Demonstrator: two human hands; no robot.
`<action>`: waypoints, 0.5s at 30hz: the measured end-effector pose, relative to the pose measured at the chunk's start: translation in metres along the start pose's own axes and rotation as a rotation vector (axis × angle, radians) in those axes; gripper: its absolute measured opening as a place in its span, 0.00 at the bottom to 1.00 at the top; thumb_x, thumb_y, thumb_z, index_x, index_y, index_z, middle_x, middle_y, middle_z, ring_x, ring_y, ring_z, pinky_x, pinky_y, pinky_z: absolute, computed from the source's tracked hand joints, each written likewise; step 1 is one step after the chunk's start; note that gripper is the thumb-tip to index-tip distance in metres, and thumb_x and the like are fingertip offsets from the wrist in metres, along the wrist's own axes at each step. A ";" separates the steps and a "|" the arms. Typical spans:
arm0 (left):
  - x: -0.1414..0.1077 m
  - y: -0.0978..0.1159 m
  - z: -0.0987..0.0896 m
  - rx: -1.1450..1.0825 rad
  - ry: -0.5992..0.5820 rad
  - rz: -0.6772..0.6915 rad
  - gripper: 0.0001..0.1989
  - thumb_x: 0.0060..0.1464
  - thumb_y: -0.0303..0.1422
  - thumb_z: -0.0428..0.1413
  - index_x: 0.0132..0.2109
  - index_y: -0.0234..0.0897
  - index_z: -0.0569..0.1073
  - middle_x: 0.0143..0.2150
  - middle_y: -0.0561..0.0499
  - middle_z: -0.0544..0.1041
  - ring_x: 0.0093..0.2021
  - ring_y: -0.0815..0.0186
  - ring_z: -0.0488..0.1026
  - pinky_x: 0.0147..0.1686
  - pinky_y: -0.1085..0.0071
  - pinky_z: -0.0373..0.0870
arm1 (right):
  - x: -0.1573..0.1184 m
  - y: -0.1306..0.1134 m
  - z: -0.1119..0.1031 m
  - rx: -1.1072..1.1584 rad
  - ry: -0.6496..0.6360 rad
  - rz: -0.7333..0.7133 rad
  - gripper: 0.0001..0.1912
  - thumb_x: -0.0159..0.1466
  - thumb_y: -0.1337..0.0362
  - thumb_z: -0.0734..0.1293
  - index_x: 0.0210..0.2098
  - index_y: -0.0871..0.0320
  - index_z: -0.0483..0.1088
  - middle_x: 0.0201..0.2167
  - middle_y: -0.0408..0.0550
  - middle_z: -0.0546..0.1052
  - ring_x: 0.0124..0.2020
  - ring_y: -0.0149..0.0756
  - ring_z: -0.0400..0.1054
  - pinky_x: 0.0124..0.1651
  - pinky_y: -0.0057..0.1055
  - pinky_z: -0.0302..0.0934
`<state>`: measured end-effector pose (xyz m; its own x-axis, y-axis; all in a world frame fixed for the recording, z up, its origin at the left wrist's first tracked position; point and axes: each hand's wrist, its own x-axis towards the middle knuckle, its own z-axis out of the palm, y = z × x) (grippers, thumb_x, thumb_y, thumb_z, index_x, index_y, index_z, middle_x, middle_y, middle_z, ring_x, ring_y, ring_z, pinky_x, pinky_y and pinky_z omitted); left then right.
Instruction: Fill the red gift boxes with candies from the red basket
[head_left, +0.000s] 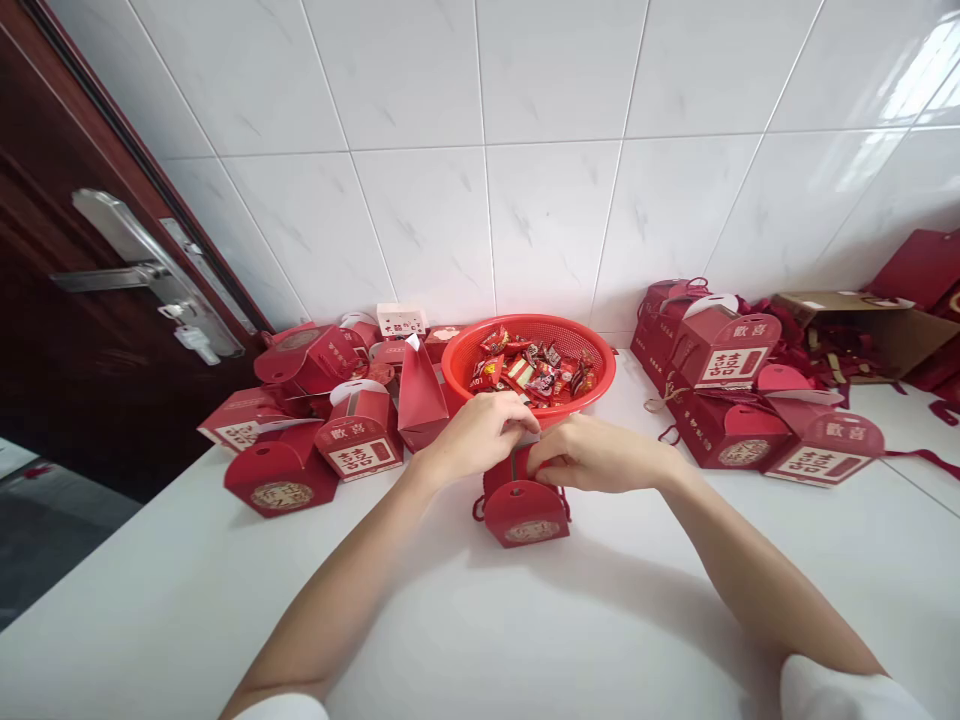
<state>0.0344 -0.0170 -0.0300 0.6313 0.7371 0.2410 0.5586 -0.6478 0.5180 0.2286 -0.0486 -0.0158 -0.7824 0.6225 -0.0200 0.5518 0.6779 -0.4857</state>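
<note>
A small red gift box point(527, 514) with a gold round emblem on its near side stands on the white table in front of me. Dark red cords hang at its left and right. My left hand point(484, 430) bends over the far left of its top, with the fingers closed on the flap there. From the right, my right hand point(592, 452) pinches the box's top edge with curled fingers. The fingertips of both hands are partly hidden. Just behind the hands sits a red plastic basket point(602, 385) filled with wrapped candies point(534, 372).
Several red gift boxes point(361, 432) are grouped at the left, near a dark door point(90, 300) with a metal handle. More boxes point(739, 345) are stacked at the right. Beyond them lies an open cardboard box point(911, 345) with red ribbon. A tiled wall point(555, 230) closes the back.
</note>
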 end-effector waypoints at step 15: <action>-0.005 -0.005 -0.011 -0.046 -0.162 -0.112 0.14 0.60 0.37 0.53 0.45 0.39 0.81 0.44 0.50 0.83 0.44 0.60 0.77 0.40 0.71 0.69 | -0.008 -0.009 0.002 -0.147 -0.073 0.187 0.16 0.65 0.51 0.69 0.41 0.56 0.66 0.30 0.43 0.74 0.30 0.35 0.67 0.28 0.29 0.48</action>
<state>0.0222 -0.0155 -0.0250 0.6471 0.7610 0.0466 0.6073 -0.5515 0.5719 0.2297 -0.0605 -0.0131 -0.6786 0.7162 -0.1629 0.7207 0.6065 -0.3358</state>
